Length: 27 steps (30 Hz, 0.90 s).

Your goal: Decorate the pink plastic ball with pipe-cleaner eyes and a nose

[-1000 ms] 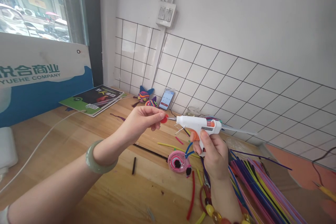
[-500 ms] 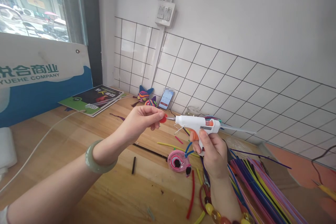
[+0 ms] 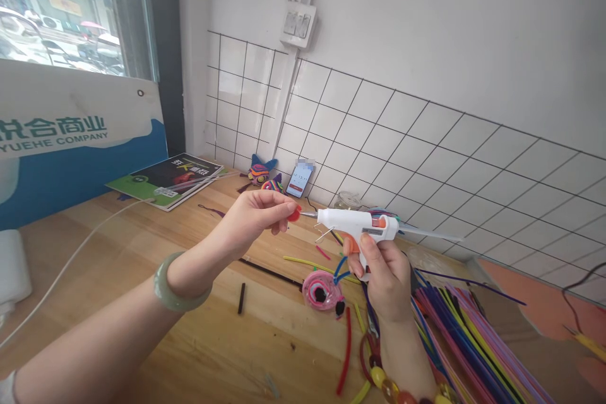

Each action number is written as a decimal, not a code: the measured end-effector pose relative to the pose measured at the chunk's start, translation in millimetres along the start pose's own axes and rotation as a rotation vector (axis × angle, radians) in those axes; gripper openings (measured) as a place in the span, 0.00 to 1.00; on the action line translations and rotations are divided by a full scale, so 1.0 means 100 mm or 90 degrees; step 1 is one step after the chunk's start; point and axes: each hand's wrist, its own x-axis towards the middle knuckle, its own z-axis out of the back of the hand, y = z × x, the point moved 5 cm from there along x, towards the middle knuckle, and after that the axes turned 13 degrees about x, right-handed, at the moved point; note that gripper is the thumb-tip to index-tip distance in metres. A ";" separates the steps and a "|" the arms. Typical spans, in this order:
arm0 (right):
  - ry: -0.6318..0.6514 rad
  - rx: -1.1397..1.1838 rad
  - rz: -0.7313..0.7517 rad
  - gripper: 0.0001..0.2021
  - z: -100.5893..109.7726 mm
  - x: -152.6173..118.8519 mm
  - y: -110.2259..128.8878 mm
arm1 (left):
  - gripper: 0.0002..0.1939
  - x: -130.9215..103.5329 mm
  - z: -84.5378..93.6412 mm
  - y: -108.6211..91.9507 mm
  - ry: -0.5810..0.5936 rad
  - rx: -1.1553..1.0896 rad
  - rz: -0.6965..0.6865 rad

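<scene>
My left hand [image 3: 265, 211] is closed in a pinch on a small red piece [image 3: 294, 214], whose exact kind I cannot make out. At that piece is the metal nozzle of a white hot glue gun [image 3: 348, 221], touching it or very close. My right hand [image 3: 386, 271] wraps round the gun's handle, fingers by the orange trigger. A clear glue stick [image 3: 430, 233] juts from the gun's rear. Below the gun, a pink coiled figure [image 3: 322, 290] with black spots and blue loops lies on the wooden table [image 3: 208, 341].
Pipe cleaners [image 3: 478, 334] in many colours lie in a bundle at right. A phone [image 3: 300, 178] leans on the wall beside striped figures [image 3: 259, 170]. A booklet [image 3: 165, 180] lies back left, near a white cable [image 3: 76, 255]. Short red [image 3: 346, 350] and black pieces [image 3: 242, 298] are scattered about.
Almost nothing differs. Both hands, the red piece and the glue gun keep practically the same positions.
</scene>
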 end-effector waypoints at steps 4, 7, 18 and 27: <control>0.004 -0.007 0.002 0.13 0.00 0.00 0.00 | 0.07 0.00 -0.01 0.01 0.004 0.002 0.004; 0.006 -0.017 0.001 0.13 0.01 0.00 0.01 | 0.07 0.00 -0.01 0.01 -0.001 -0.001 0.005; 0.001 -0.014 -0.007 0.12 0.03 0.00 -0.02 | 0.07 0.00 -0.02 0.01 0.001 -0.001 0.000; -0.002 0.003 -0.004 0.12 0.05 0.00 -0.03 | 0.07 -0.01 -0.02 0.01 0.004 0.000 0.000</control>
